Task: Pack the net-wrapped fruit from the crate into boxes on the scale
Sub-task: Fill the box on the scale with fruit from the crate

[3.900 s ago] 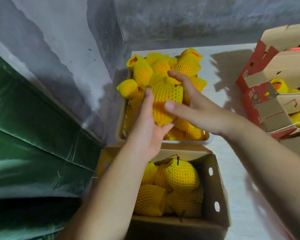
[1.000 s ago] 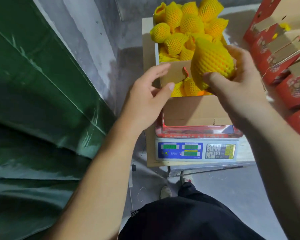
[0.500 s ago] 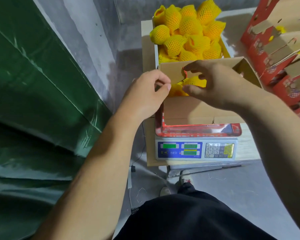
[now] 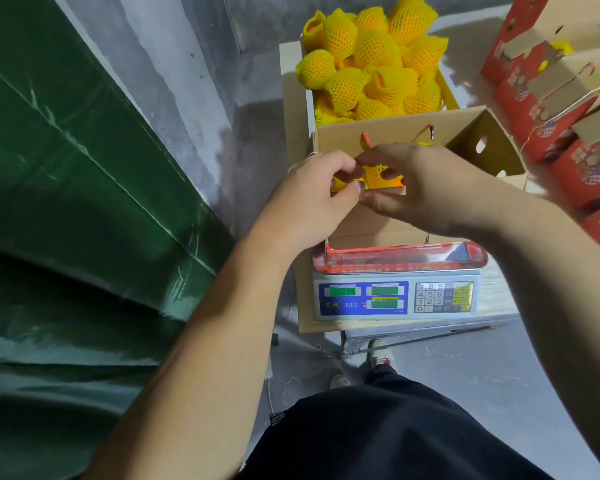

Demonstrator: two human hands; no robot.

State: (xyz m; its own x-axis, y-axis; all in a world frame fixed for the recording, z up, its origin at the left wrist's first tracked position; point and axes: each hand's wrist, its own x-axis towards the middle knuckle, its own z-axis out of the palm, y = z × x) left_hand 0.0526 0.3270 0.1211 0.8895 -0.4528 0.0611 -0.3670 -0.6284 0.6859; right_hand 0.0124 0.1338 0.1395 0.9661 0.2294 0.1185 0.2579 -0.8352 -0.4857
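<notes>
An open cardboard box [image 4: 399, 132] stands on the scale [image 4: 395, 301]. Just behind it, a crate [image 4: 309, 98] is heaped with fruit in yellow foam nets [image 4: 374, 53]. Both of my hands are over the near left part of the box. My left hand [image 4: 309, 199] has its fingers curled and pinches the yellow net of a fruit in the box [image 4: 381, 177]. Beside it, my right hand [image 4: 430, 188] curls its fingers over the same fruit and hides most of it. Only a small patch of net shows between the hands.
Red and brown cartons [image 4: 555, 109], some holding netted fruit, are stacked at the right. A green tarp [image 4: 66, 209] and a grey wall [image 4: 194, 64] close off the left. The scale sits on a small board table [image 4: 499, 292]. My legs and shoes are below it.
My right hand has carried a fruit from above the box down into it. My left hand has moved from the box's left edge inward to meet it.
</notes>
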